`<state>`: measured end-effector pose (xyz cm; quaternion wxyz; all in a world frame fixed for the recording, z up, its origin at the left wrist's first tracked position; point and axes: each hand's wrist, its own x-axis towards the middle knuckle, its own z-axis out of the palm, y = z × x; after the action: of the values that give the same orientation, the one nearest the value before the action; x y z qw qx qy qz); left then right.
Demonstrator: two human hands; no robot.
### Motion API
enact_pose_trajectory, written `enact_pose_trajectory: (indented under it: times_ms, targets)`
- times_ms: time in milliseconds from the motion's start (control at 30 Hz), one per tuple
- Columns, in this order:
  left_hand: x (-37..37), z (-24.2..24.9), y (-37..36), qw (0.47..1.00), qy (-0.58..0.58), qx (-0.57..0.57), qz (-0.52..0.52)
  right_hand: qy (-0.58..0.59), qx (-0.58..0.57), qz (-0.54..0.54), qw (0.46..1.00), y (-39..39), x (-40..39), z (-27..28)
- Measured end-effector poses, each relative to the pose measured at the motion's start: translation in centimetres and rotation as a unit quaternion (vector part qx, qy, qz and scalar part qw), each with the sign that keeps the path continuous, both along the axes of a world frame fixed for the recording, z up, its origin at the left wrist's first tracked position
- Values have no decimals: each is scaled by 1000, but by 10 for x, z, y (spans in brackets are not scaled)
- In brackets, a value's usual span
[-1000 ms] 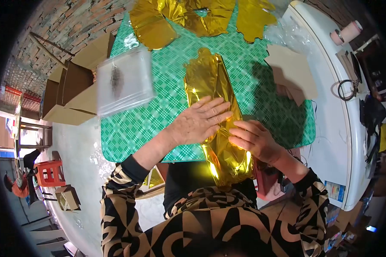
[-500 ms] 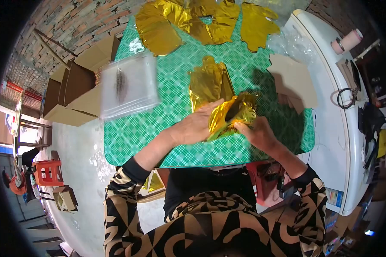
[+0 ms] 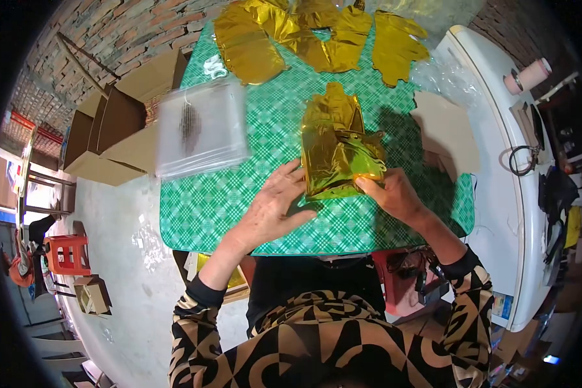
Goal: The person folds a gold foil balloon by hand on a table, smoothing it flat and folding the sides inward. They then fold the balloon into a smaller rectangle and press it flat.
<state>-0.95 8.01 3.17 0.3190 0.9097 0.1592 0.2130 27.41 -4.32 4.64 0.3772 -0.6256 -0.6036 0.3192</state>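
A flat gold foil balloon, folded over on itself and creased, lies on the green checked tablecloth in front of me. My right hand pinches its lower right part, thumb on top and the other fingers partly hidden beneath. At the balloon's lower left edge is my left hand, its fingers extended, the thumb apart, and nothing in its grasp. The folded-over layer is puffed up and wrinkled close to my right thumb.
More gold foil balloons lie flat along the far side. Left of centre is a stack of clear plastic bags, beside an open cardboard box. Brown cardboard and a white refrigerator lie to the right.
My left hand has come off the foil and moved left and down, its fingers spreading. The raised foil flap now lies flatter over the balloon, with my right hand still pinching it.
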Motion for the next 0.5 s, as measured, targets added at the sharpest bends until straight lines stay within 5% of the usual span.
enact_pose_trajectory:
  times_ms: [167, 300, 500]
  targets:
    - [8, -14, 4, 998, -44, 32, -13, 67, 63, 10, 996, 0, -10, -12]
    - [11, -20, 4, 995, -56, 82, -13, -70, 69, 14, 995, -21, -12, -22]
    - [12, -14, -7, 992, -31, 114, -41, -104, 216, 140, 961, -29, -7, -37]
